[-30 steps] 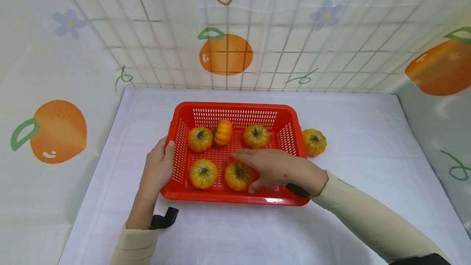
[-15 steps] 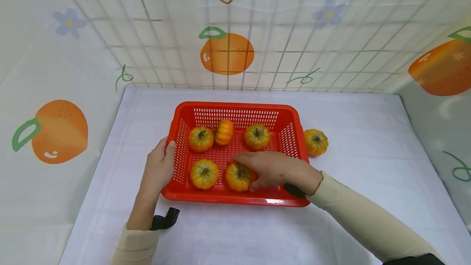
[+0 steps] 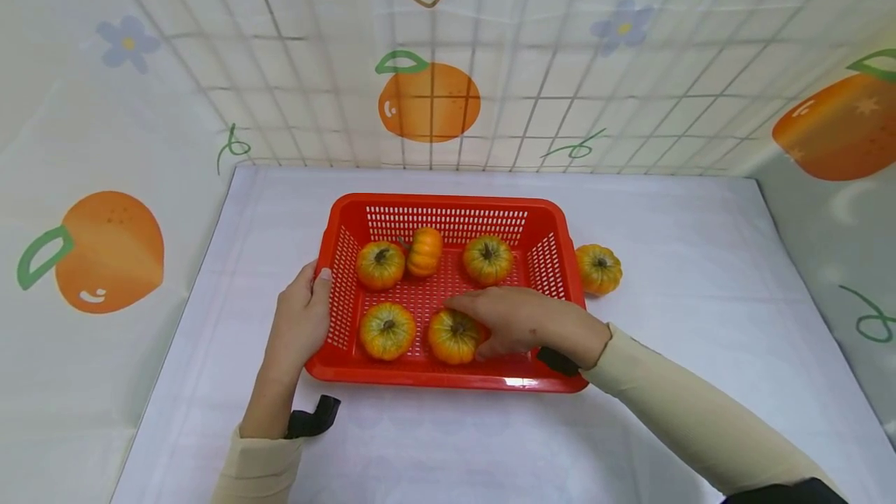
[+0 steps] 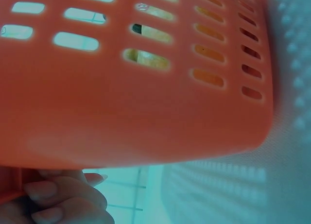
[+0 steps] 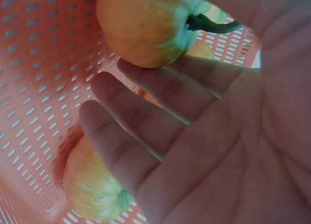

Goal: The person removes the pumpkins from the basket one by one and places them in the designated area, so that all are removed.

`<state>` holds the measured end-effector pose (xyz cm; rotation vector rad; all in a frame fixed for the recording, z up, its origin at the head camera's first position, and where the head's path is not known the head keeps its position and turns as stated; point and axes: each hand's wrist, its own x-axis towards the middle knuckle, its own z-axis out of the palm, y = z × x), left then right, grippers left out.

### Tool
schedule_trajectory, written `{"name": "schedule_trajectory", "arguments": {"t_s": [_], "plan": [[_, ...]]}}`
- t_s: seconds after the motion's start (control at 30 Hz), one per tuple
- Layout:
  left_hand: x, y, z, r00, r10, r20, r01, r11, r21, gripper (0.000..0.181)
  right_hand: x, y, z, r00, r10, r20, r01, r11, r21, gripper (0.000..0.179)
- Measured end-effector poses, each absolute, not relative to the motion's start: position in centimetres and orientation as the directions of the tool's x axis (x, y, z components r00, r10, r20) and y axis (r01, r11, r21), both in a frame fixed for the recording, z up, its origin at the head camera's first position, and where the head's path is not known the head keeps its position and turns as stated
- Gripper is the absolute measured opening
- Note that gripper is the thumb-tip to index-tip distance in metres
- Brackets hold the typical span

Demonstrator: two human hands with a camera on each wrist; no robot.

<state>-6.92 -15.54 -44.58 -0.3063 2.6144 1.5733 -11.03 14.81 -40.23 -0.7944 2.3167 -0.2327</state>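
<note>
A red plastic basket (image 3: 448,378) with slotted walls holds several small orange pumpkins. My left hand (image 3: 299,317) grips its left rim, thumb on top; in the left wrist view its curled fingers (image 4: 68,197) show under the rim. Inside, my right hand (image 3: 514,321) rests at the right side of the front middle pumpkin (image 3: 453,337). In the right wrist view its fingers (image 5: 141,117) are fairly straight and spread, fingertips right at that pumpkin (image 5: 146,27), whose dark stem faces the palm. Beside it sits the front left pumpkin (image 3: 387,330); behind are another pumpkin (image 3: 488,260) and one on its side (image 3: 425,252).
Outside the basket, against its right wall, lies one more pumpkin (image 3: 599,270). A pale cloth covers the table (image 3: 672,239). Behind stands a wire grid (image 3: 546,99) under a sheet printed with oranges, and printed sheets flank the left and right.
The right hand has shifted very slightly forward to back around the front middle pumpkin, its wrist a little lower. The left hand, basket and pumpkins stay put.
</note>
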Motion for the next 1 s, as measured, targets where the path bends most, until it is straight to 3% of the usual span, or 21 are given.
{"name": "schedule_trajectory", "arguments": {"t_s": [1.0], "plan": [[-6.87,-15.65,-44.53,-0.977,-0.133,-0.164,-0.207,0.438,0.875,0.051,-11.46,15.14,-40.14,-0.6,-0.593,-0.538,-0.447,0.805,-0.39,0.08]]}}
